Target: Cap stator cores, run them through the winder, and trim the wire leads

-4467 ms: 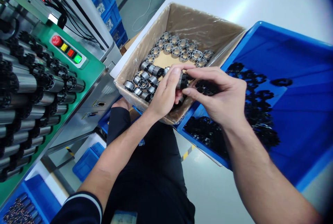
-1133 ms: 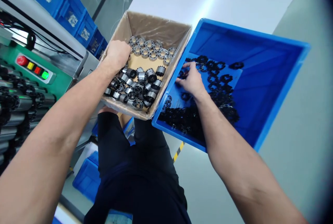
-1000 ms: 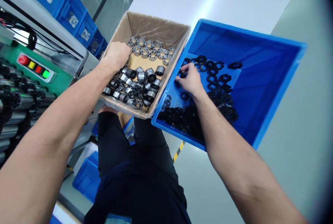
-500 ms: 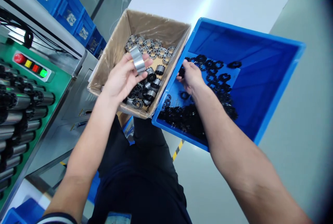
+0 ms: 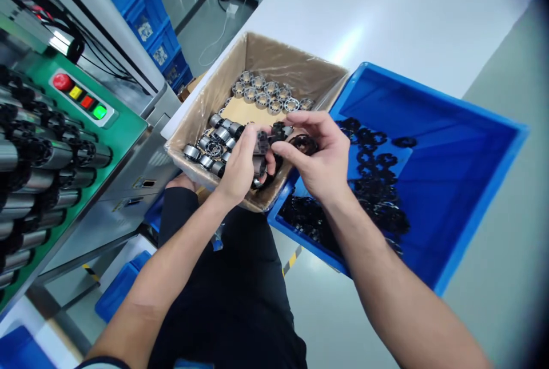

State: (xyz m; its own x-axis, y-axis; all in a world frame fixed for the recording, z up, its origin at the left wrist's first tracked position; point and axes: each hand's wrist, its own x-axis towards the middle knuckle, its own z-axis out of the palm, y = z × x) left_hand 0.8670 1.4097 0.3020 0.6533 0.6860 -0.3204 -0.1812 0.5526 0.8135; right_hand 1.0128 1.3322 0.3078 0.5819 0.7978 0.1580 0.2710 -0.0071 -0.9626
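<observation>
My left hand [image 5: 240, 169] is closed around a metal stator core [image 5: 259, 166], whose near side the fingers partly cover. A dark slotted face shows at the core's upper end. Close by on the right, my right hand [image 5: 323, 151] pinches a black plastic ring [image 5: 281, 131] between thumb and fingers. Another black ring [image 5: 304, 143] sits against its palm. Both hands are over the right side of a plastic-lined cardboard box [image 5: 189, 129]. In that box stand rows of bare metal cores [image 5: 262, 99], and several cores with black ends [image 5: 223, 135] lie nearer me.
A blue bin [image 5: 467, 186] with many loose black rings [image 5: 377, 160] adjoins the box on the right. Behind them is a white tabletop [image 5: 407, 14]. At left, a green machine panel [image 5: 128, 129] carries buttons [image 5: 81, 94] and stacked cores [image 5: 55, 154]. Blue crates [image 5: 148, 17] stand beyond.
My right hand has come out of the blue bin with black rings and moved left beside my left hand. My left hand has turned the core and brought it toward the right hand.
</observation>
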